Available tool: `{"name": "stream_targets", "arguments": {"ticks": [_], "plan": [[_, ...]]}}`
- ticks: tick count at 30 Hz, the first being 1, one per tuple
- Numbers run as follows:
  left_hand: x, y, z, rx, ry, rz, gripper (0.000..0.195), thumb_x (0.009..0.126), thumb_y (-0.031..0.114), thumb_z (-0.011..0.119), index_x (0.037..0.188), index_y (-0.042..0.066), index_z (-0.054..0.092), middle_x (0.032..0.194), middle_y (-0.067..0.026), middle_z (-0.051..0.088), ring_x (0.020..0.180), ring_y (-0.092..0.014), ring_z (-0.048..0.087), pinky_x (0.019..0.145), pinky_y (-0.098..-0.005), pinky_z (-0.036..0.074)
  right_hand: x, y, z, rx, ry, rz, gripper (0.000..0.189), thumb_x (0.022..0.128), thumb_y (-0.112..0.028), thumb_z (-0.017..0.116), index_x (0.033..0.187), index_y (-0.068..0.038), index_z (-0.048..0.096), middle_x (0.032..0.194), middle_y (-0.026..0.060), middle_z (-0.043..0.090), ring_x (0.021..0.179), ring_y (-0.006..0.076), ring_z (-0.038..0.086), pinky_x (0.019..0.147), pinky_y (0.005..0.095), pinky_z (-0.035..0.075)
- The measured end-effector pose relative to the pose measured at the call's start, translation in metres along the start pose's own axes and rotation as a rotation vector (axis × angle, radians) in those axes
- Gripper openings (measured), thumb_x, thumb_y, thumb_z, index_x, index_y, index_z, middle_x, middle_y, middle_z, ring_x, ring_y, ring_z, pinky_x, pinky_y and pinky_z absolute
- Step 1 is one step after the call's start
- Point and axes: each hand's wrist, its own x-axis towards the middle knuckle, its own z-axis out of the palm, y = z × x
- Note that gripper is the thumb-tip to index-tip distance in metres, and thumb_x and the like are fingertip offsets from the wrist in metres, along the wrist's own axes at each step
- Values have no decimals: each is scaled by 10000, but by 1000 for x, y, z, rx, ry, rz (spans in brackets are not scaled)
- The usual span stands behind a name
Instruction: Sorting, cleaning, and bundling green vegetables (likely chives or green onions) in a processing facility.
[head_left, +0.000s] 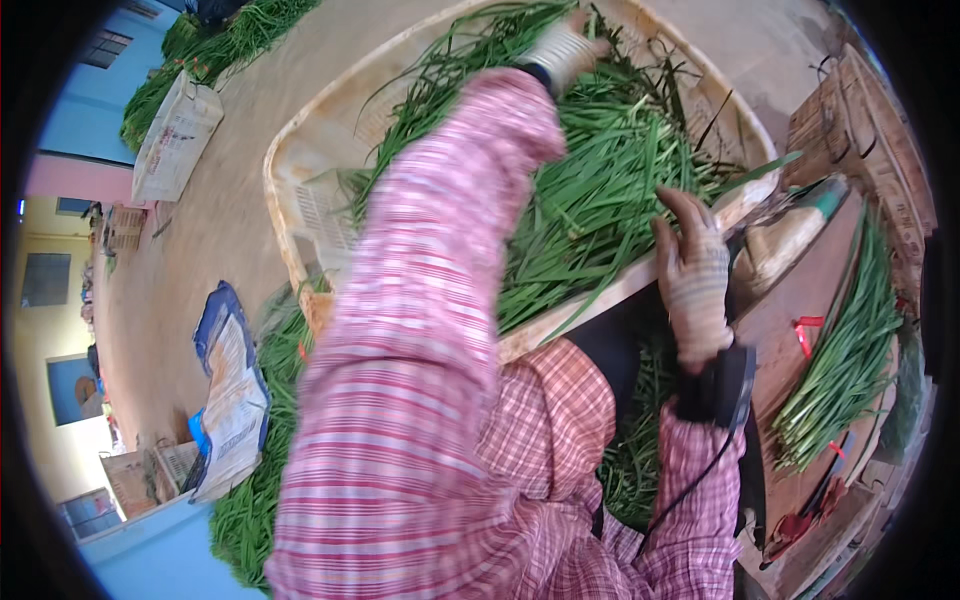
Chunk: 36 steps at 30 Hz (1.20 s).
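Observation:
Before me stands a stained cream plastic basket (289, 176) heaped with long green leafy stalks (600, 172), like garlic chives. My left hand (564, 54), in a pale knitted glove, reaches across the heap towards its far side. Its fingers are blurred and partly hidden, so I cannot tell whether they grip any stalks. At the basket's near right rim is my right hand (696, 274), gloved, its fingers apart and nothing held. Whether it touches the rim is unclear. A dark band with a cable circles the right wrist.
To the right, a bundle of green stalks (844, 352) lies on a brown board (780, 367) with red ties (804, 334). Beyond are brown crates (855, 127). More greens (247, 517) and a blue-edged sack (232, 397) lie left; a white sack (176, 142) stands farther off.

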Motion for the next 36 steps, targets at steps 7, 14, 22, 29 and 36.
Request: {"name": "stream_targets", "arguments": {"ticks": [7,14,22,29,36], "plan": [[-56,48,-188,-20,-359,-490,328,968,172,614,1269,49,655,945,-42,711,751,-114,626,653,-271,523,1,10,2,11,-72,0,235,935,-54,609,1162,-66,671,1129,173,661,1069,372,615,934,417,495],[-105,101,-167,248,-910,-395,344,914,323,647,1057,15,706,895,-103,717,774,-185,671,726,-363,552,-2,19,6,63,-111,83,167,965,-101,612,1099,-44,695,1048,147,683,971,322,644,856,379,507],[-215,113,-232,901,-1402,-542,381,874,391,654,915,22,738,811,-152,702,751,-293,662,715,-409,521,1,24,1,-117,-140,-29,182,902,-96,661,1075,-58,703,1063,164,683,1010,359,637,890,409,508],[-289,67,-327,669,-616,-372,293,946,301,620,1053,48,722,943,-162,725,872,-304,704,786,-380,543,34,-71,20,106,-477,-185,218,867,-98,700,1080,-52,703,1052,140,696,1040,317,640,943,407,502],[-291,51,-318,736,-424,-273,282,948,356,597,1064,134,728,945,-114,728,884,-295,701,794,-387,548,15,-167,188,4,-1413,-292,512,753,-84,740,1247,-49,609,1187,161,650,1144,340,611,971,402,507]]}}
